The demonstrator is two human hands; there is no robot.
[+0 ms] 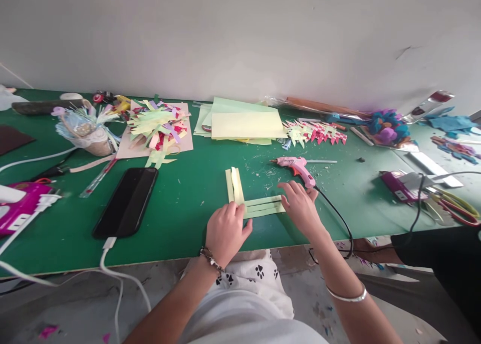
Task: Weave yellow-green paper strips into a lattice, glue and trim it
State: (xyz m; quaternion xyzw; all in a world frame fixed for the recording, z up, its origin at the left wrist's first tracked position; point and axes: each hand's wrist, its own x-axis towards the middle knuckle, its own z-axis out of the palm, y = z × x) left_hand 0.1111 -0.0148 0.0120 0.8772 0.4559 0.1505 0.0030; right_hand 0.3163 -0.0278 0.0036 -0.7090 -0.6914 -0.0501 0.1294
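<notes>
Folded yellow-green paper strips lie in an L shape on the green table. My left hand (227, 228) rests at the corner, where the upright yellow strip (235, 183) meets the sideways green strip (263, 206); its fingers are bent over the paper. At the right end of the green strip is my right hand (300, 206), fingers curled and near or touching that end; what its fingertips hold is too small to tell. A pink glue gun (296, 168) lies just beyond my right hand, with its cord running down to the right.
A black phone (126, 202) with a white cable lies left. Behind are a pile of paper strips (160, 126), pale paper sheets (246, 126) and folded paper chains (319, 132). Scissors (456, 206) and a purple power strip (400, 186) sit right, near a person's leg (379, 251).
</notes>
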